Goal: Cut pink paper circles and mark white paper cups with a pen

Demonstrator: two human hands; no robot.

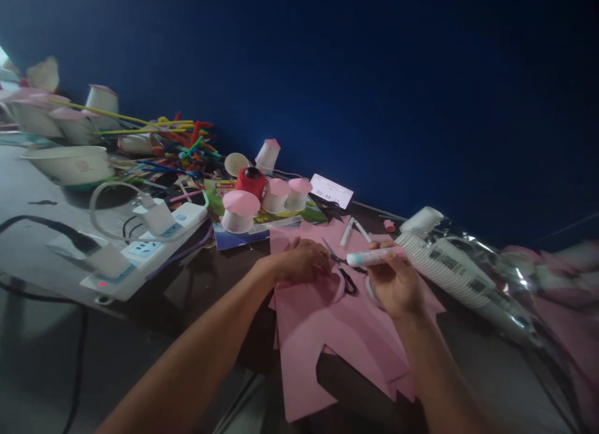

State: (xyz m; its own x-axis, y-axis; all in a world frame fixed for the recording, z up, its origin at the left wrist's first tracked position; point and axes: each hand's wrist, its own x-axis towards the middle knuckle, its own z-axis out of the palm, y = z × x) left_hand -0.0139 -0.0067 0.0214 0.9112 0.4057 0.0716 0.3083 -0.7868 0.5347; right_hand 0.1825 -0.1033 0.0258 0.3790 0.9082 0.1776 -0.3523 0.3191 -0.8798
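Note:
Pink paper sheets with cut-out gaps lie overlapping on the dark table. My right hand is closed around a white, green and pink glue stick, held nearly level above the sheets. My left hand rests on the pink paper with its fingers bent down; what they hold, if anything, is hidden. Between my hands lie scissors with black handles, blades pointing away to the upper left. Two white sticks or tubes lie just behind them.
Paper cups with pink cone tops stand behind my left hand near a red object. A power strip with cables and colourful pipe cleaners are at left. A timer is at the back; stacked cups lie right.

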